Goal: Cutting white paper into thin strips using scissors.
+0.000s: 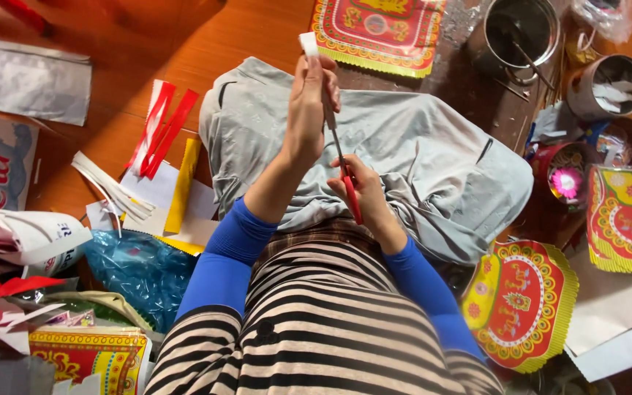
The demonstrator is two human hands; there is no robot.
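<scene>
My left hand (312, 99) is raised over my lap and pinches a small white folded paper strip (309, 44) at its top. My right hand (363, 192) sits lower, closed around the red handles of a pair of scissors (344, 164). The scissors' thin metal blades run upward toward the left hand and the strip. Both forearms wear blue sleeves. Under the hands lies a grey cloth (418, 153) spread over my lap, above a black-and-white striped top.
Red and yellow ornate paper pieces (521, 303) lie at right, top (374, 29) and lower left. Metal tins (521, 33) with tools stand top right. Red, white and yellow paper strips (162, 128) and plastic bags (137, 267) lie at left on the wooden floor.
</scene>
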